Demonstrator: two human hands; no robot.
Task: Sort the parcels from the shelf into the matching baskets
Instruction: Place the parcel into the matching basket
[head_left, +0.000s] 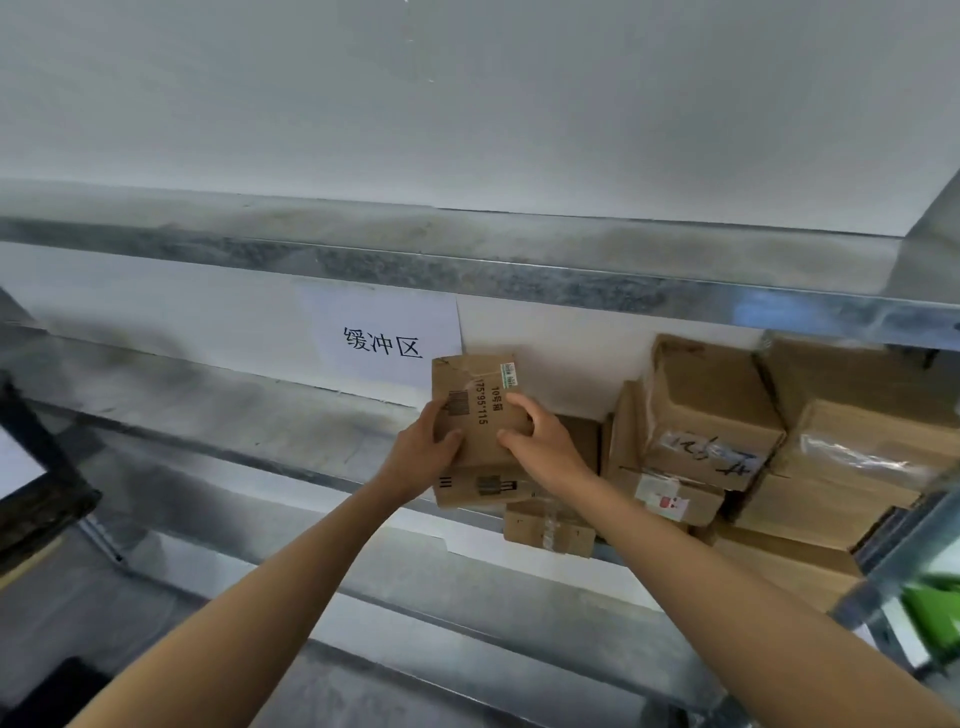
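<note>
As left hand (423, 454), right hand (537, 441) grip one parcel (475, 384): ten-odd others (711, 410).

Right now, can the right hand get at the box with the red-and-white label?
Probably not yet: the right hand and left hand both grip the small box. The labelled box sits just to its right, front face exposed, so once freed, likely yes.

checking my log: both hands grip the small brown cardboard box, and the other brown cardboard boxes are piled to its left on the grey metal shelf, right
Not quite. The head view shows the other brown cardboard boxes piled to its right, not left, on the grey metal shelf. The left hand and right hand do both grip the small brown cardboard box.
</note>
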